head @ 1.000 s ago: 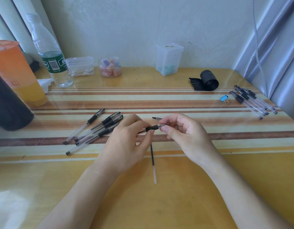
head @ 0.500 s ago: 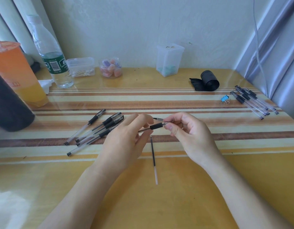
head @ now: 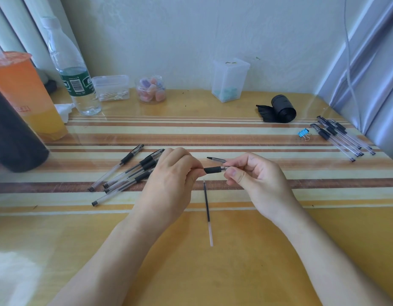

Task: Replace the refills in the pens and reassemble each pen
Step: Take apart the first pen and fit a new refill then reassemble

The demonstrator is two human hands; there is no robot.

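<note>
Between both hands I hold a clear pen with a black rubber grip (head: 213, 169) level above the table. My left hand (head: 169, 186) grips its barrel, which the fingers hide. My right hand (head: 255, 180) pinches the tip end of the pen. A black pen cap (head: 216, 159) lies on the table just behind the pen. A loose refill (head: 207, 212) lies on the table below my hands, pointing away from me. Several capless pens (head: 127, 173) lie in a heap left of my left hand. Several capped pens (head: 341, 138) lie at the far right.
At the left stand a dark cylinder (head: 12, 138), an orange drink cup (head: 29, 93) and a water bottle (head: 74, 71). Small plastic boxes (head: 111, 88) and a jar (head: 151, 89) line the back edge. A black roll (head: 281, 109) and a blue binder clip (head: 303, 133) lie right of centre.
My left fingers opened briefly off the pen and have closed round the barrel again. My right hand stays on the tip end. The pen stays level.
</note>
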